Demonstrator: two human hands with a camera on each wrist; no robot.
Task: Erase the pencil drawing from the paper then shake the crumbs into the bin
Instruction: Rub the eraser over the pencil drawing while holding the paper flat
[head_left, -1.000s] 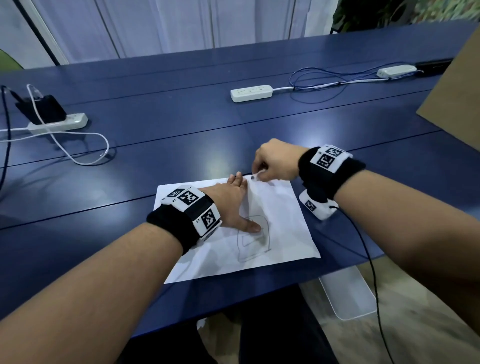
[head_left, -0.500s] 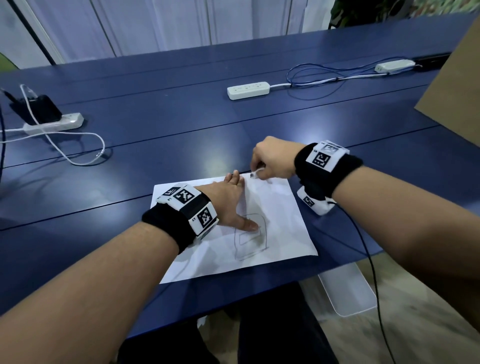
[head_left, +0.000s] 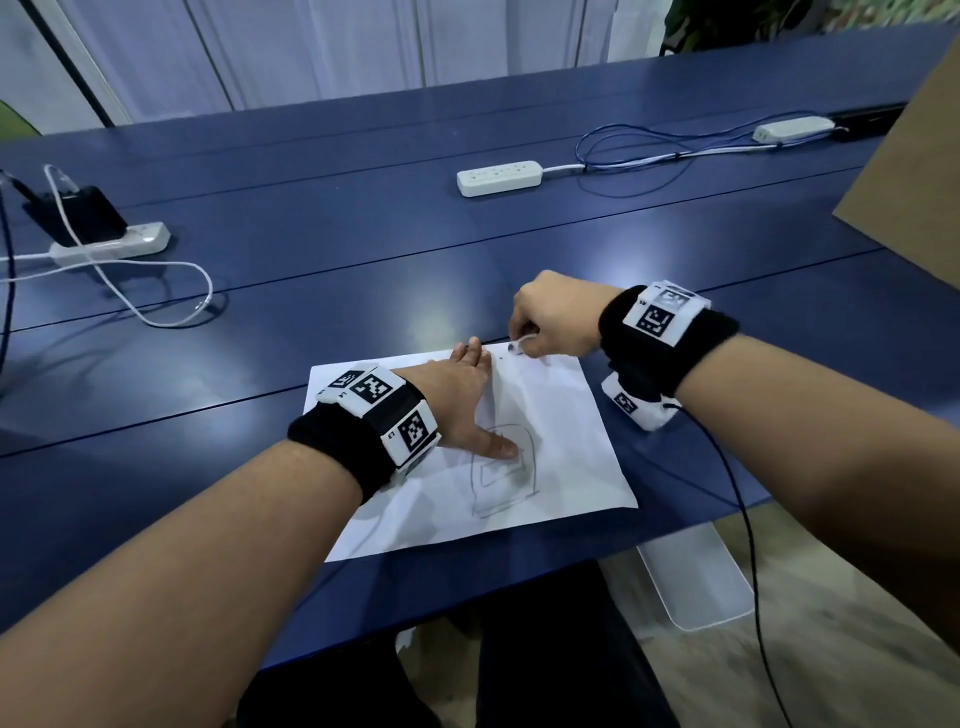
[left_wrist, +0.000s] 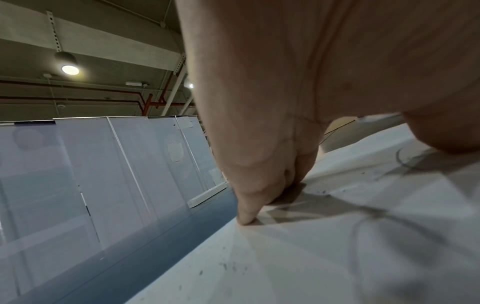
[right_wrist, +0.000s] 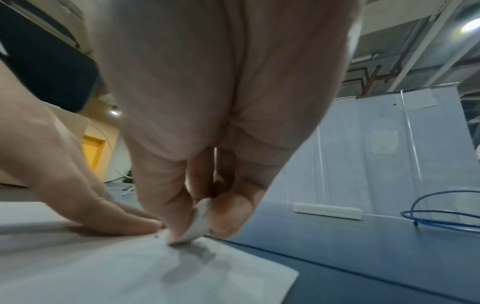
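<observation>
A white sheet of paper (head_left: 561, 457) lies on the blue table (head_left: 363, 260) near its front edge. A faint pencil drawing (head_left: 501, 473) of an arched shape shows in its near half. My left hand (head_left: 462, 400) lies flat on the sheet with straight fingers, its thumb tip at the top of the drawing. My right hand (head_left: 550, 317) pinches a small white eraser (right_wrist: 197, 224) between thumb and fingers, its tip touching the paper's far edge. Dark crumbs (left_wrist: 228, 267) speckle the sheet. A clear plastic bin (head_left: 696, 582) stands on the floor under the table's front right.
Two white power strips (head_left: 498, 177) (head_left: 111, 247) with cables lie further back on the table, one with a black charger (head_left: 78, 215). A brown cardboard sheet (head_left: 904, 182) leans in from the right. A thin black cable (head_left: 748, 545) hangs from my right wrist over the table edge.
Both hands stay almost where they were; the right hand with the eraser shifts only slightly at the paper's far edge. The left hand keeps pressing the sheet.
</observation>
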